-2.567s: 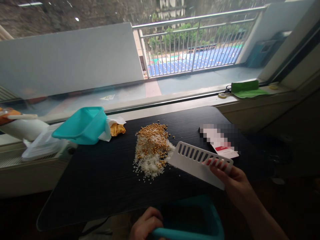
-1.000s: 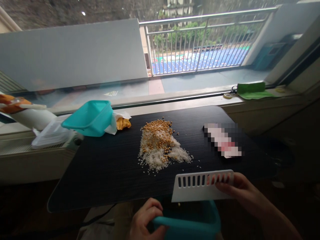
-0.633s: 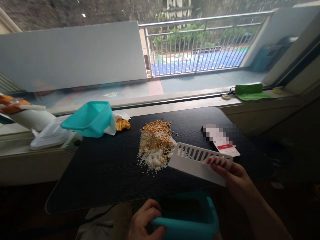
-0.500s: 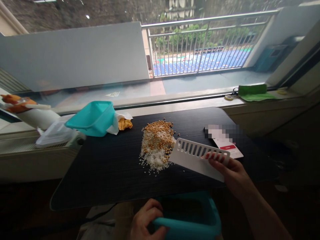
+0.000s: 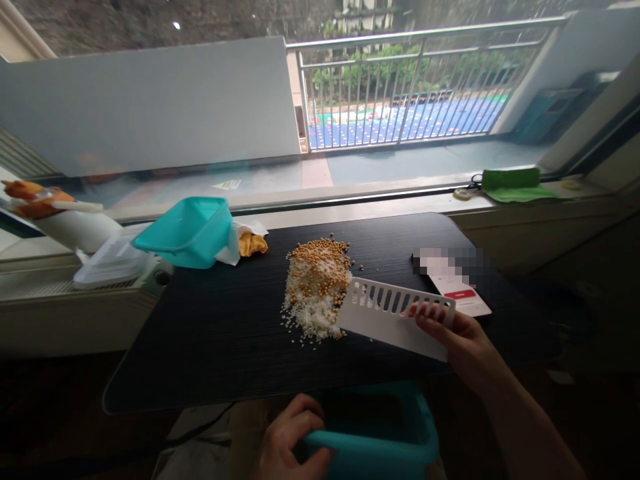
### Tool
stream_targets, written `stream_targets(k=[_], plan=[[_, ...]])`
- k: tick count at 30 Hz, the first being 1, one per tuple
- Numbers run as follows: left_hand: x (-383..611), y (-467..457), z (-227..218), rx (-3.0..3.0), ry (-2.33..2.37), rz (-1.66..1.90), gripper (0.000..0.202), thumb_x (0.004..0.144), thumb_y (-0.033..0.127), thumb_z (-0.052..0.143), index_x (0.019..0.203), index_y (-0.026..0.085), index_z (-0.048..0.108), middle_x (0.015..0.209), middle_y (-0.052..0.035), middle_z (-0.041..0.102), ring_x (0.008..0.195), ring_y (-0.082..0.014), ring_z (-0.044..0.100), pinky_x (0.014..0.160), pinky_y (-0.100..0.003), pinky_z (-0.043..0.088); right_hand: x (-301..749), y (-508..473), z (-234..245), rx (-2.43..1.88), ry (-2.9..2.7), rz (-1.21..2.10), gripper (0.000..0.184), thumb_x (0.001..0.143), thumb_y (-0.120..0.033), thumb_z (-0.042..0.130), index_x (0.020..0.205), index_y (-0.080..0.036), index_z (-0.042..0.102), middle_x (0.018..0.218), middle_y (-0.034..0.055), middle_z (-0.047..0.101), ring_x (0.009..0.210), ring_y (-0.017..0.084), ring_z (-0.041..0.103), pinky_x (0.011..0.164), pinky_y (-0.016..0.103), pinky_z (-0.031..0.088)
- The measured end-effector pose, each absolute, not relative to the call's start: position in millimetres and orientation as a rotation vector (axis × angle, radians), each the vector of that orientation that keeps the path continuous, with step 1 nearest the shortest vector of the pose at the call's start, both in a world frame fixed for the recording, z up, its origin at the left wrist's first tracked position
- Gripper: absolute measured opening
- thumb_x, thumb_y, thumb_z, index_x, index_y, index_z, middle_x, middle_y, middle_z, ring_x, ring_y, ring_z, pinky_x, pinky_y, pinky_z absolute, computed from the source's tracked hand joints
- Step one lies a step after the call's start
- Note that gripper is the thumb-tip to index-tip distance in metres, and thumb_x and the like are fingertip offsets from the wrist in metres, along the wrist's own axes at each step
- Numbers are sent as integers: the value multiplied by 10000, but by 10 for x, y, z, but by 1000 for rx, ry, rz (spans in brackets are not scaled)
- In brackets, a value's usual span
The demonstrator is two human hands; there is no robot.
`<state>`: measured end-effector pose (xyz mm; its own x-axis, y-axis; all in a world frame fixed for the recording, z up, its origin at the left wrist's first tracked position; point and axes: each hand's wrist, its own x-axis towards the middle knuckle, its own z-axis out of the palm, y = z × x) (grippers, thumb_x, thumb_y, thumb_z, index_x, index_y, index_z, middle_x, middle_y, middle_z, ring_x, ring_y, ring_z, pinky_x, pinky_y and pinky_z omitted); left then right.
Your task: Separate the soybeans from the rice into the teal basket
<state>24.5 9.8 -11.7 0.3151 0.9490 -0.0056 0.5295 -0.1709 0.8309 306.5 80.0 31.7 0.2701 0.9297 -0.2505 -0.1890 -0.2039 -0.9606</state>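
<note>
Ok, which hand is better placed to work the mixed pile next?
Probably the right hand: it holds the white scraper, whose far end is at the mixed pile. The left hand grips the lower teal bin by its rim, away from the pile.

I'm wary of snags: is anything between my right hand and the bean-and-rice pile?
Only the white scraper in your right hand, reaching the pile from the right; the phone lies farther back, off that line.

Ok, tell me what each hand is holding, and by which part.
The right hand holds the white slotted scraper by its right end; the left hand grips the nearer teal bin by the left part of its rim.
</note>
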Motion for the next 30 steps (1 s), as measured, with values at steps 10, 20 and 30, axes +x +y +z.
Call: stream_targets(k=[10, 20, 30], plan=[[236, 104, -96, 1841, 1316, 664, 148, 655, 64, 609, 661, 201, 666, 820, -9, 676, 728, -153, 684, 680, -184, 534, 3226, 666, 308, -1456, -745, 1204, 268, 602, -435, 856, 785, -247, 803, 833, 46, 791, 804, 280, 717, 749, 375, 547], [237, 108, -98, 1817, 1313, 637, 133, 678, 63, 622, 662, 192, 651, 835, -9, 660, 758, -152, 682, 702, -183, 518, 3300, 538, 303, -1441, -794, 1291, 247, 633, -440, 837, 790, -252, 804, 841, 44, 788, 784, 244, 705, 719, 312, 537], [213, 71, -77, 1798, 1316, 663, 116, 700, 81, 611, 656, 184, 640, 836, -20, 653, 768, -156, 677, 703, -182, 516, 3327, 558, 276, -1364, -947, 1450, 230, 664, -429, 825, 782, -233, 804, 831, 55, 783, 762, 219, 689, 701, 286, 527]])
